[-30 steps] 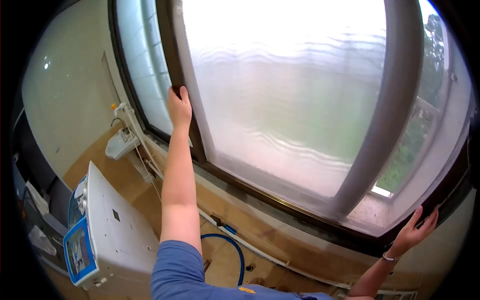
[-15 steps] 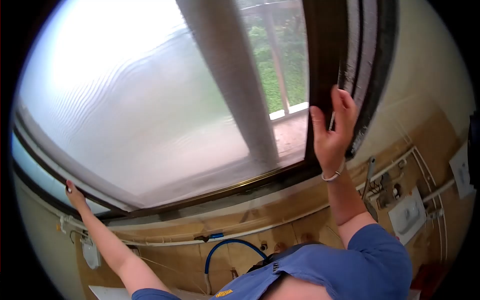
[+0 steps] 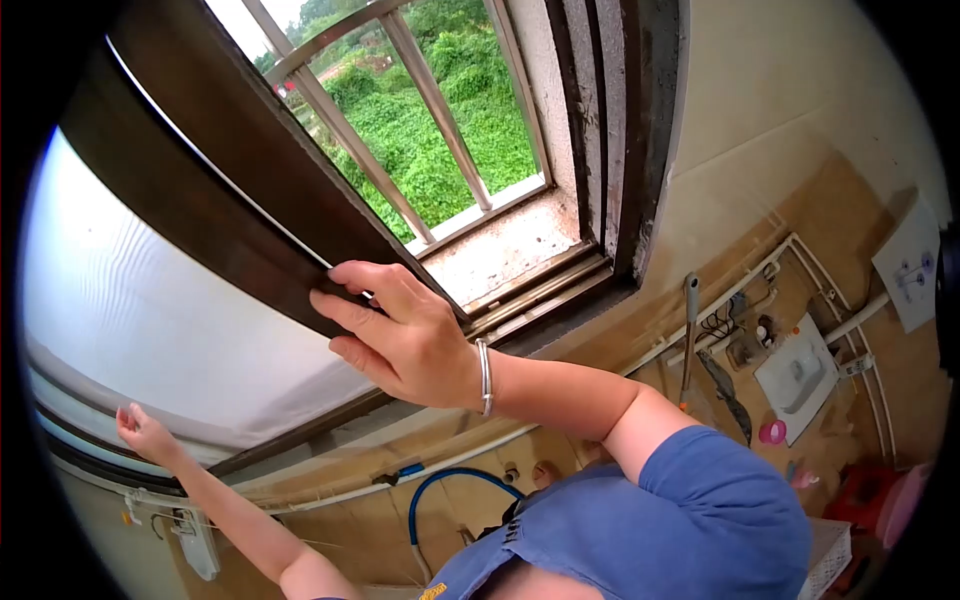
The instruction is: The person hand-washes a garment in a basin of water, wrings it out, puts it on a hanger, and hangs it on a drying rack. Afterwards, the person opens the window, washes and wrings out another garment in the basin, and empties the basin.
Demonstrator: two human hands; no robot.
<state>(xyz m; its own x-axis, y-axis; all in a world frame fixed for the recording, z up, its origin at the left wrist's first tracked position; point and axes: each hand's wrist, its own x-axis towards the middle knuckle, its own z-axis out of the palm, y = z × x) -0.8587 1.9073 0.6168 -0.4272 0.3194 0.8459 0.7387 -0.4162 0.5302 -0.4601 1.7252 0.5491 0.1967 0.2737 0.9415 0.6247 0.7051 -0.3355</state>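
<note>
A sliding window sash with a dark frame (image 3: 215, 235) and frosted glass (image 3: 190, 330) stands on the left. My right hand (image 3: 410, 340), with a silver bangle at the wrist, is at the frame's upright edge, its fingers bent against the dark strip. A second dark upright (image 3: 270, 130) runs alongside, with a thin bright gap between the two. Low at the far left, my left hand (image 3: 147, 436) is beside the lower window frame, fingers curled together. Anything inside those fingers is too small to make out.
Metal bars (image 3: 430, 95) and greenery (image 3: 450, 120) show through the opening. Its bottom track (image 3: 540, 290) runs below. Down on the tiled floor are a squat toilet (image 3: 797, 378), white pipes (image 3: 835, 290), a blue hose (image 3: 425, 495) and a red container (image 3: 865, 500).
The sash edge and my right hand have moved left, away from the right jamb, widening the opening. My left hand sits slightly lower in view. The camera view has shifted too.
</note>
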